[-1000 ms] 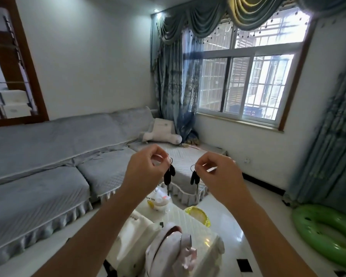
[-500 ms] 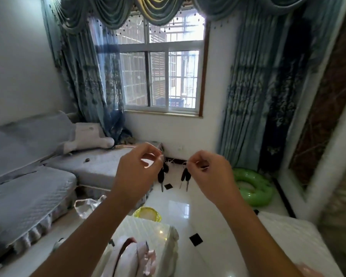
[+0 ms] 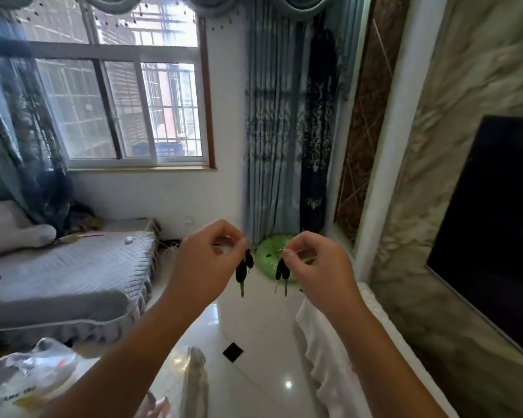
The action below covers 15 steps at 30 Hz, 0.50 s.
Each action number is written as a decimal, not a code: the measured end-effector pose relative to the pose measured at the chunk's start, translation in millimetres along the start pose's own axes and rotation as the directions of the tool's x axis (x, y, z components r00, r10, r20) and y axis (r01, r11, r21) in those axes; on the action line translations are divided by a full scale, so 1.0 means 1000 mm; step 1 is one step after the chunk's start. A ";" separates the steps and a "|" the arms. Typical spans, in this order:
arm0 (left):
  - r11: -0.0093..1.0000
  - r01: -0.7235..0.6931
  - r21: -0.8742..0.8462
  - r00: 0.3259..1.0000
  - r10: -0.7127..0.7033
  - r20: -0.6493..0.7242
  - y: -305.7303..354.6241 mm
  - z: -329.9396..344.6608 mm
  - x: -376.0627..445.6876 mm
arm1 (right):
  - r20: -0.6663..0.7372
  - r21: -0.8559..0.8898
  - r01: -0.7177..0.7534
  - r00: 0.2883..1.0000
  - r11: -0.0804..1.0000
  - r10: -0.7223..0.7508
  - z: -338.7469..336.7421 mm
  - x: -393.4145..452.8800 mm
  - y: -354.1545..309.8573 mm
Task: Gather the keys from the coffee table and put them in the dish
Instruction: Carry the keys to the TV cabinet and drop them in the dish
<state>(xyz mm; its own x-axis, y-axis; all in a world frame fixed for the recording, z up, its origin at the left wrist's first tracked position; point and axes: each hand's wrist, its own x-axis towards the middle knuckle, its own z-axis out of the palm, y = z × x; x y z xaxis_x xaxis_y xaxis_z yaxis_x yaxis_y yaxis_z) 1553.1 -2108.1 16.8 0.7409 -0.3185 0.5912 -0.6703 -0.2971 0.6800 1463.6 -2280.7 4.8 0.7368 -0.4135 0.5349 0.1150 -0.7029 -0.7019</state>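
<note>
My left hand (image 3: 206, 263) is raised in mid-air and pinches a ring from which black-headed keys (image 3: 243, 268) hang down. My right hand (image 3: 317, 267) is level with it, a short gap to the right, and pinches a second bunch of black-headed keys (image 3: 282, 271). Both bunches dangle above the white tiled floor, apart from each other. No dish shows in the head view. Only a corner of the coffee table (image 3: 194, 369) with its white cover is visible at the bottom, below my left forearm.
A grey sofa (image 3: 67, 276) fills the left side. A clear plastic bag (image 3: 27, 375) lies at the bottom left. A white-covered TV bench (image 3: 329, 342) and a dark TV screen (image 3: 495, 230) stand on the right. A green swim ring (image 3: 269, 250) lies by the curtain.
The view has swung to the right, away from the coffee table and toward the TV wall. Both hands have kept their hold on the hanging keys at the same height.
</note>
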 end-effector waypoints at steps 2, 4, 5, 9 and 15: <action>1.000 -0.020 -0.019 0.999 0.021 0.027 0.001 0.018 0.007 | -0.021 -0.009 -0.020 1.000 1.000 0.020 -0.008 0.002 0.015; 0.999 -0.030 -0.024 0.998 0.031 0.052 0.002 0.037 0.014 | -0.043 -0.022 -0.043 0.998 0.999 0.042 -0.015 0.007 0.031; 0.999 -0.029 -0.025 0.997 0.031 0.065 0.002 0.047 0.018 | -0.048 -0.025 -0.057 0.997 0.998 0.056 -0.018 0.009 0.039; 0.999 -0.027 -0.031 0.993 0.031 0.114 0.001 0.084 0.029 | -0.051 -0.009 -0.085 0.995 0.996 0.085 -0.031 0.024 0.073; 1.000 0.006 -0.001 0.989 -0.005 0.149 0.003 0.139 0.050 | -0.054 0.031 -0.112 0.992 0.993 0.113 -0.054 0.057 0.126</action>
<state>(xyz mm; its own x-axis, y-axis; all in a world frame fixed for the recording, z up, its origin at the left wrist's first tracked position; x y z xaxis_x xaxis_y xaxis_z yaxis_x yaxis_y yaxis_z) 1582.7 -2250.2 -11.9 0.7302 -0.4474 0.5164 -0.6661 -0.2977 0.6839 1483.7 -2423.9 -27.6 0.7078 -0.5213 0.4767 0.0526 -0.6341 -0.7714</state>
